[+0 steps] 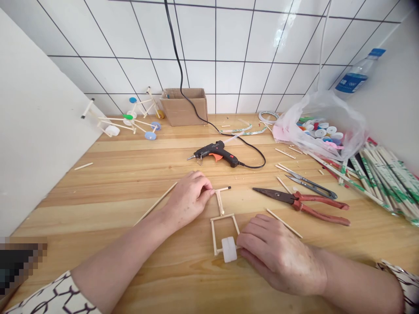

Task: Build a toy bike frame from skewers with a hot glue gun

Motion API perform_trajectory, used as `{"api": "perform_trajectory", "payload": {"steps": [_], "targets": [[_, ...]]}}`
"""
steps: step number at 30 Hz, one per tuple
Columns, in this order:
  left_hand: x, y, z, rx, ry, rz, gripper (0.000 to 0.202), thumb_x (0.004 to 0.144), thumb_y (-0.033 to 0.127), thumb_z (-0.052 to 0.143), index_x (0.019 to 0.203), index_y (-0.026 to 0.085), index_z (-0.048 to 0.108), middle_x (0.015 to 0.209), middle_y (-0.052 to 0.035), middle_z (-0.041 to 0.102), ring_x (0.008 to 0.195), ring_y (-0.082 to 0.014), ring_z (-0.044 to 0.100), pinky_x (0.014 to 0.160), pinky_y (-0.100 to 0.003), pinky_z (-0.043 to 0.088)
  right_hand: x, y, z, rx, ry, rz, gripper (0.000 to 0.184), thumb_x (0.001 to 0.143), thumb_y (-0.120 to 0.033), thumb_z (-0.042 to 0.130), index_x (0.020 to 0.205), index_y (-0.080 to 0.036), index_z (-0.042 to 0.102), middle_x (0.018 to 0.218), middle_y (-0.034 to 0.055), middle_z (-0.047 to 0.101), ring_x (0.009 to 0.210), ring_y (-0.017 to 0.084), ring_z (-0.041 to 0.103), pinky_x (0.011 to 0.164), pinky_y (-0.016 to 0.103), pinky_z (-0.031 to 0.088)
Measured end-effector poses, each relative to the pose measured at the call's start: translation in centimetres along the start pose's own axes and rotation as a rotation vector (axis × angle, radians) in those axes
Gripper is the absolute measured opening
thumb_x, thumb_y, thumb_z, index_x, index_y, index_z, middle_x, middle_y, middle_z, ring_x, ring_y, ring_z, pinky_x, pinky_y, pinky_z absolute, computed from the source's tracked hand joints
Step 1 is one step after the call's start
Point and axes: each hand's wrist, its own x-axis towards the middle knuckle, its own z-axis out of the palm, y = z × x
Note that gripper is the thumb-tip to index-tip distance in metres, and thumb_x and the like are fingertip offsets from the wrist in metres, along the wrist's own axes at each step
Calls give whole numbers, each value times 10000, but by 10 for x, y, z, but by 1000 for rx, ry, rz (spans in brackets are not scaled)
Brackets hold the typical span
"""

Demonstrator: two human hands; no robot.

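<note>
A small frame of wooden sticks (214,235) lies in front of me, with a T-shaped bar at its far end and a white bottle-cap wheel (229,249) at its near end. The bar's right tip is black. My left hand (190,198) pinches the left end of that bar between thumb and fingers. At the near right corner, my right hand (271,250) is closed on the frame beside the wheel; its fingertips are partly hidden. Beyond the frame lies a black glue gun (218,152) with an orange trigger. Red-handled pliers (301,201) rest to the right.
Snips (312,185) and loose sticks (284,222) lie on the right, near wrapped chopsticks (389,174) and a plastic bag of bottle caps (321,122). A cardboard box (184,107) stands by the tiled wall, beside finished stick models (127,117). The glue gun's black cord (260,163) crosses the table.
</note>
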Motion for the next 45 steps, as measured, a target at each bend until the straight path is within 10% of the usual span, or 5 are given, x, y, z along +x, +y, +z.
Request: {"api": "perform_trajectory", "payload": {"steps": [23,31,45], "targets": [[-3,-6,-7,-94,44,79,55,783,177,584,833,195,597,911,-23,592,879,-180,559,809,-321,446,-2,0,-1,23,-4,6,140,825,-59,476,856,-132,592,741,58,597,670,172,483,637,295,370],[-6,10,-26,-286,-253,213,147,764,184,645,907,215,657,887,2,627,850,-135,601,810,-257,472,-1,0,-2,16,-24,5,132,832,-68,474,851,-134,587,746,55,588,679,170,489,649,293,375],[-9,16,-18,-319,-159,324,111,840,155,576,825,198,677,798,-13,670,789,-135,614,748,-253,489,-1,0,-1,0,-29,-10,143,835,-61,463,830,-140,582,741,50,576,669,164,472,631,294,356]]}}
